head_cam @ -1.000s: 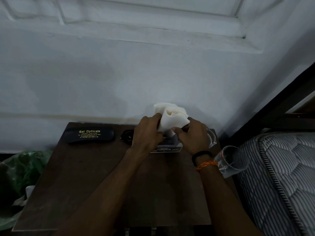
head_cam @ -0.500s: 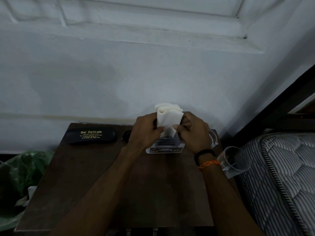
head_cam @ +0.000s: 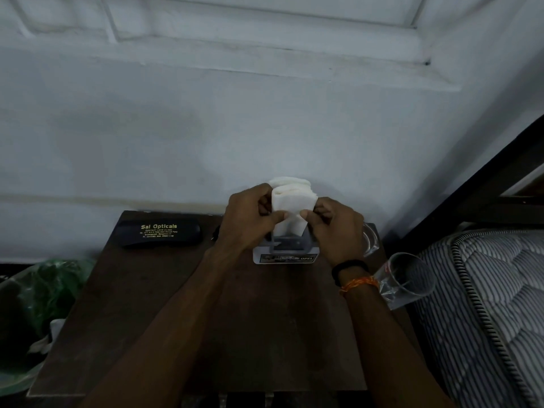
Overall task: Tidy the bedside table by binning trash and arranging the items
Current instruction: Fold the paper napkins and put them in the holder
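Observation:
A stack of folded white napkins (head_cam: 291, 201) stands upright in a small grey holder (head_cam: 286, 252) at the back of the dark wooden bedside table (head_cam: 164, 304). My left hand (head_cam: 247, 219) pinches the stack's left side and my right hand (head_cam: 335, 228) pinches its right side, thumbs on the front face. The holder's base carries a printed label. A black spectacle case (head_cam: 160, 232) with gold lettering lies at the table's back left.
A clear drinking glass (head_cam: 407, 278) lies on its side at the table's right edge, against the striped mattress (head_cam: 485, 304). Another glass object (head_cam: 369, 238) sits behind my right wrist. A bin with a green bag (head_cam: 41, 293) stands left of the table. The wall is close behind.
The fanned-out napkins have been squeezed together into a tighter, upright stack and lowered into the holder. Both hands have stayed on them.

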